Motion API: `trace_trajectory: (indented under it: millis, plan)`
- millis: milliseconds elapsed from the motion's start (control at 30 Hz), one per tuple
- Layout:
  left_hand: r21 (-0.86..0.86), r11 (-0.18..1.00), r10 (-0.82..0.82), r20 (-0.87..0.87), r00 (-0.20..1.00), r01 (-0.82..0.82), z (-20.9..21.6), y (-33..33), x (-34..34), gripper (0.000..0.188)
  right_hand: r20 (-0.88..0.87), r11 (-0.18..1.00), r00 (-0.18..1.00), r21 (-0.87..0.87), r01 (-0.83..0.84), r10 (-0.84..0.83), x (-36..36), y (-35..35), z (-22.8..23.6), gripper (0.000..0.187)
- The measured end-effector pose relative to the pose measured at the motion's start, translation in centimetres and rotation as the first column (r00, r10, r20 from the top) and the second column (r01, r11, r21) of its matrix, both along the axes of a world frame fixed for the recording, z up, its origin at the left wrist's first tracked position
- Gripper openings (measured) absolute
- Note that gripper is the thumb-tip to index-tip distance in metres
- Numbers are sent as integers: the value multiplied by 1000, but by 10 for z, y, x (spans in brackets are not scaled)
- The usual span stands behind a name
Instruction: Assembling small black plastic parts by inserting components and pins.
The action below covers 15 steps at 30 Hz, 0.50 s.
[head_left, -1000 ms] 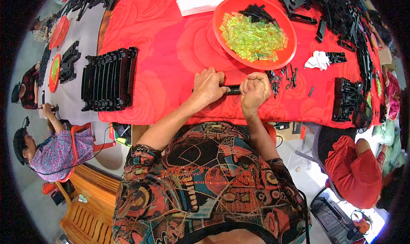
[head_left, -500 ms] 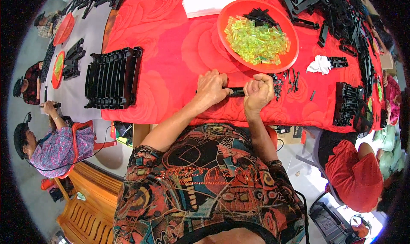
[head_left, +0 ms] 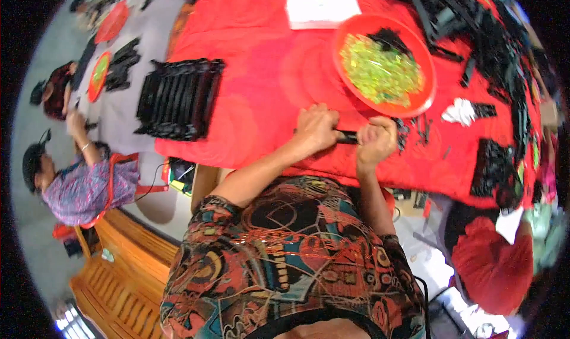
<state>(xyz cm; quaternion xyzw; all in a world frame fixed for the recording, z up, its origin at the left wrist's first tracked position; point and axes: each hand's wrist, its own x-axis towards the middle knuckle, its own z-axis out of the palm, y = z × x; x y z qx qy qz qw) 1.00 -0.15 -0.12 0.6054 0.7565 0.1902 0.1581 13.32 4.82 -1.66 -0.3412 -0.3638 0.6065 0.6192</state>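
Near the table's front edge, a long black plastic part (head_left: 348, 137) lies across between my two hands. My left hand (head_left: 319, 128) is closed over its left portion, with the fingers curled down. My right hand (head_left: 377, 141) is a fist at the part's right end; whether a smaller piece sits inside it is hidden. Just beyond my right hand stands a round red bowl (head_left: 432, 81) holding yellow-green translucent pieces (head_left: 380, 72) and a clump of black pieces (head_left: 389, 40). Small black bits (head_left: 423, 128) are scattered right of my right hand.
A row of black frames (head_left: 180, 100) stands at the left on the red cloth (head_left: 255, 60). A white box (head_left: 322, 10) is behind the bowl. Black parts (head_left: 457, 24) heap at the far right, near a crumpled white tissue (head_left: 459, 112). Co-workers sit at both sides.
The whole view has shifted and tilted, so the table things appear farther right; the picture is blurrier. Both hands stay closed at the black part, with little visible change in their grip.
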Motion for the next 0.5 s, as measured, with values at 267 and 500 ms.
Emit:
trace_trajectory:
  millis: [267, 500]
  plan:
    - [389, 920, -50, 10, 999, 42, 6, -23, 23, 35, 163, 978, 982, 171, -122, 95, 4, -12, -9, 20]
    - [337, 918, -104, -302, 948, 208, -7, -44, 16, 20, 89, 983, 993, 157, -96, 82, 0, -9, -1, 17]
